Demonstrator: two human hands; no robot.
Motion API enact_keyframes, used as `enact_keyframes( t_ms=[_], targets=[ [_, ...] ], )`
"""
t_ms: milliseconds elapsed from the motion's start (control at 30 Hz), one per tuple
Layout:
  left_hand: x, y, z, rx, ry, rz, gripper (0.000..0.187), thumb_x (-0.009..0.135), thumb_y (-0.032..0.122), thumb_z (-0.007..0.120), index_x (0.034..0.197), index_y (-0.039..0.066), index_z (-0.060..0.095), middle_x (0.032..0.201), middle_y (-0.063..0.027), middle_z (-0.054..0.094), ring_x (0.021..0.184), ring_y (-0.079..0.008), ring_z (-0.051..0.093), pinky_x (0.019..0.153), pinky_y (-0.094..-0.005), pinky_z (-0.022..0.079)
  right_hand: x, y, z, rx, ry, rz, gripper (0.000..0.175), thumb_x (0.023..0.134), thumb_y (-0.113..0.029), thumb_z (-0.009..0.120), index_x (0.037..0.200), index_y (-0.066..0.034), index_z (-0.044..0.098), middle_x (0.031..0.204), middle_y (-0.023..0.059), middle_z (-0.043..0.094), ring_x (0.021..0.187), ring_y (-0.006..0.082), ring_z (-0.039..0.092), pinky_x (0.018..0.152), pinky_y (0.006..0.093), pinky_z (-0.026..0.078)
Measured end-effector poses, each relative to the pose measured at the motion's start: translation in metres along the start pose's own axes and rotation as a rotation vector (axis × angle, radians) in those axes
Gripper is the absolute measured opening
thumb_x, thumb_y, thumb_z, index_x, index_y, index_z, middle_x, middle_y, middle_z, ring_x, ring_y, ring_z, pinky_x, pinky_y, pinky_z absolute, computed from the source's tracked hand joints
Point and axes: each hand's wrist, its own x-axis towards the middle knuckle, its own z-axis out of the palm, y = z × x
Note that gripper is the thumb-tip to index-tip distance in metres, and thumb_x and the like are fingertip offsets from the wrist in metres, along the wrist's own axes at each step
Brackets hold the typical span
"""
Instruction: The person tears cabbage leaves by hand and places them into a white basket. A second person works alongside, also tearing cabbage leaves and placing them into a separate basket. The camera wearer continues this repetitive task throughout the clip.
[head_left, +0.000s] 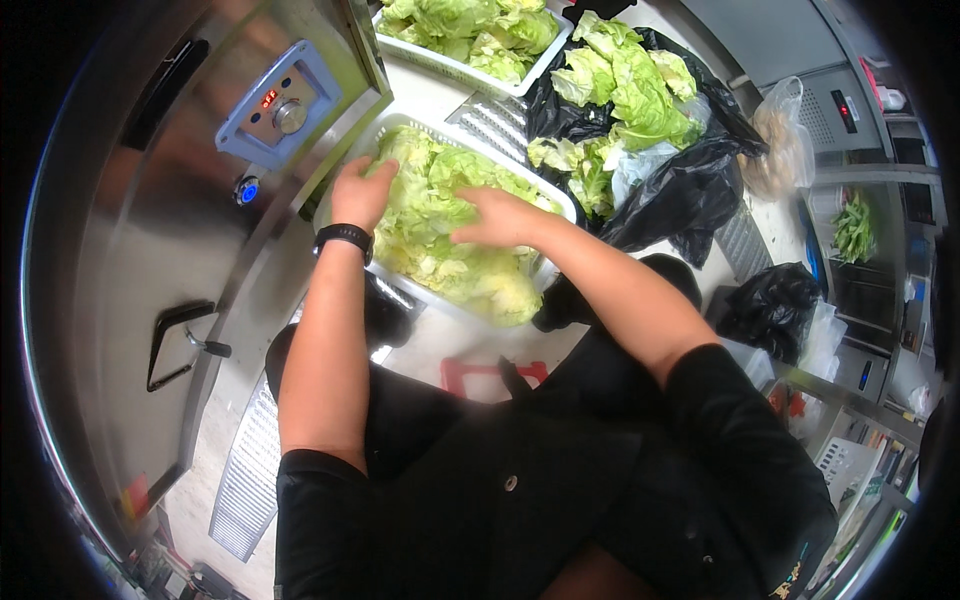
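A white plastic basket (566, 201) full of pale green lettuce (427, 180) stands on the floor between my feet. My left hand (361, 191), with a black band at the wrist, rests at the basket's left side, its thumb and fingers apart against the leaves. Over the middle of the heap is my right hand (499, 216), fingers spread and pointing left; it grips nothing that I can see. A yellowish lettuce head (510, 294) lies at the basket's near right corner. Loose outer lettuce leaves (637, 97) lie on a black plastic bag (667, 199) to the right.
Beyond stands a second white basket of lettuce (517, 88). A steel appliance (150, 247) with a control knob rises at the left. Metal drain grates (251, 472) cross the floor. A red-framed stool (454, 379) shows beneath me. Bags and shelving stand at the right.
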Motion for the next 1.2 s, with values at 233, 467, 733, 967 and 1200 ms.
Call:
enact_keyframes(
  t_ms=[233, 467, 733, 967, 1200],
  targets=[
    [-0.009, 0.026, 0.003, -0.143, 0.004, 0.088, 0.068, 0.084, 0.033, 0.071, 0.135, -0.007, 0.051, 0.136, -0.0273, 0.055, 0.127, -0.0363, 0.054, 0.106, -0.0395, 0.042, -0.07, 0.104, 0.069, -0.199, -0.716, 0.48, 0.058, 0.072, -0.045, 0.077, 0.095, 0.0085, 0.071, 0.096, 0.0253, 0.071, 0.088, 0.0357, 0.068, 0.079, 0.0409, 0.054],
    [-0.015, 0.045, 0.004, -0.221, -0.069, 0.116, 0.061, 0.085, 0.03, 0.071, 0.131, -0.006, 0.053, 0.127, -0.0254, 0.061, 0.117, -0.0314, 0.06, 0.1, -0.0378, 0.046, -0.096, 0.083, 0.118, 0.061, -0.468, 0.717, 0.075, 0.065, -0.044, 0.083, 0.113, 0.0111, 0.065, 0.108, 0.0295, 0.067, 0.097, 0.0363, 0.067, 0.085, 0.0393, 0.053],
    [-0.027, 0.056, 0.006, -0.176, -0.269, 0.123, 0.048, 0.085, 0.029, 0.071, 0.121, -0.002, 0.062, 0.106, -0.0179, 0.071, 0.098, -0.0264, 0.067, 0.089, -0.0344, 0.051, -0.059, 0.013, 0.021, 0.112, -0.461, 0.643, 0.094, 0.069, -0.034, 0.083, 0.142, 0.0075, 0.042, 0.136, 0.0274, 0.054, 0.12, 0.0356, 0.058, 0.097, 0.0385, 0.05],
    [-0.054, 0.051, 0.033, -0.087, -0.559, 0.24, 0.05, 0.098, 0.042, 0.056, 0.114, -0.005, 0.065, 0.109, -0.0176, 0.07, 0.097, -0.0238, 0.064, 0.086, -0.0351, 0.049, -0.041, -0.051, -0.083, 0.592, -0.258, 0.404, 0.072, 0.079, -0.021, 0.081, 0.136, 0.0073, 0.048, 0.122, 0.0167, 0.064, 0.11, 0.0215, 0.06, 0.095, 0.0322, 0.048],
    [-0.049, 0.067, 0.028, -0.74, -0.424, -0.19, 0.054, 0.106, 0.043, 0.04, 0.118, -0.006, 0.06, 0.111, -0.0134, 0.068, 0.097, -0.023, 0.068, 0.086, -0.0348, 0.054, -0.053, -0.078, -0.074, 1.023, 0.112, 0.057, 0.099, 0.074, -0.01, 0.085, 0.151, 0.0012, 0.024, 0.142, 0.0137, 0.046, 0.128, 0.0219, 0.049, 0.102, 0.0359, 0.047]
  ],
)
